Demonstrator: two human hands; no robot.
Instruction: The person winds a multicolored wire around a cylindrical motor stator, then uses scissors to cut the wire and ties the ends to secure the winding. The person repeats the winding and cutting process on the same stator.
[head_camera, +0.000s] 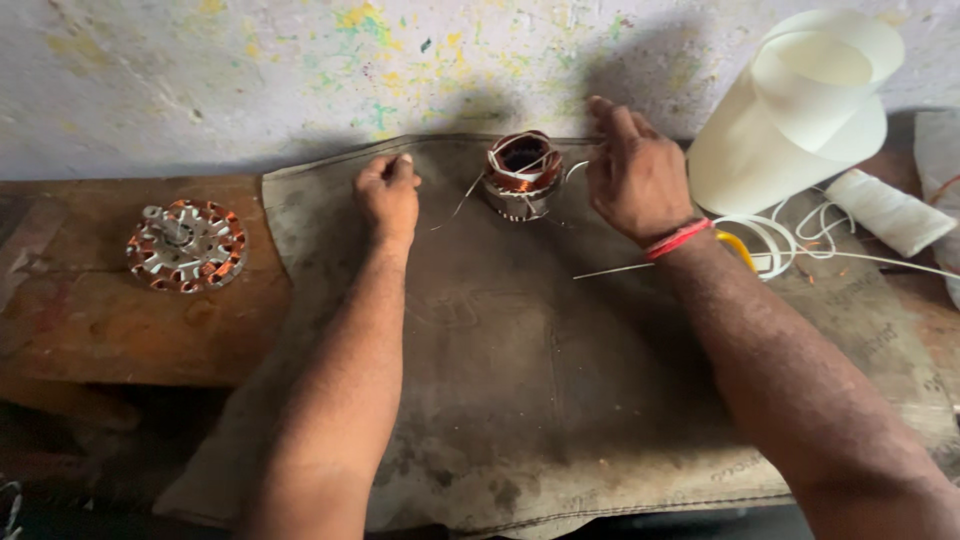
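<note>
Nearest the camera: dark mat (520, 400) draped over the front edge of the tabletop (110, 330), both forearms extending across it toward the wall.

Left hand (388, 190): resting on the mat at mid-depth, fingers curled narrow, pinching a thin white strand (458, 203) that runs to the winding. Right hand (632, 175): raised just right of the winding, fingers partly closed around a second white strand (575, 168); exact pinch hidden behind the knuckles. Red band (678, 239) at the right wrist.

Wound stator (522, 174): standing on the mat near its far edge, between the two hands, close to the wall. Copper coil on top, metal core below. Central axis upright, bore opening upward toward the camera; no marked long axis, being roughly as wide as tall.

Recommended practice for the lacing step in hand: keep equal tension on both strands, pull level with the coil top, avoid tipping the core, keep the strand clear of bare copper edges.

Further out: second star-shaped stator core (186, 244) lying flat at the left end of the tabletop, well apart. At the far right corner, rolled white insulating sheet (800, 110), white cord spool (888, 211), looped white sleeving (790, 235).
</note>
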